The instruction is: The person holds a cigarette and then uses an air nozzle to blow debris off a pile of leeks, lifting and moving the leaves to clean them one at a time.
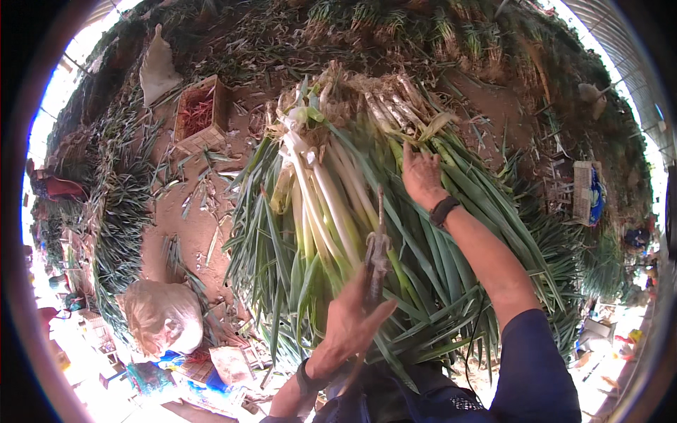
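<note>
A large heap of long green onions [271,218] lies in front of me, roots away and leaves toward my body. Peeled white stalks [328,204] are on its left side, and unpeeled stalks [398,113] with dry brownish skins are at its far right. My right hand [423,178] reaches over the heap, thumb and fingers around a green onion stalk near its pale end. Close to my body, my left hand [345,321], somewhat blurred, grips a grey air blow gun [376,257] above the leaves. Its thin nozzle points away from me.
At the far left stands a wooden crate [201,116] of reddish pieces, with a pale sack [159,67] behind it. A stuffed sack [162,317] lies near left. To the right is a pale plastic basket [585,192]. More green onions [444,35] line the far side.
</note>
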